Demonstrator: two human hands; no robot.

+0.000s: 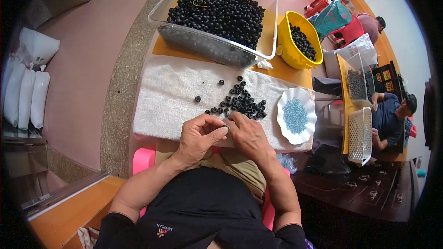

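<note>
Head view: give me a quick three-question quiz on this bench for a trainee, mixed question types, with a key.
1. True or false: the white scalloped plate holds black rings.
2. Multiple choice: the loose pile of black rings nearest the hands lies on A) the yellow bowl, B) the white towel, C) the clear plastic bin.
3. Fill in: the left hand and right hand meet at the towel's near edge, pinching one small black ____ between the fingertips.

Key: 1 false, it holds small light-blue pieces. 2 B. 3 ring.
</note>
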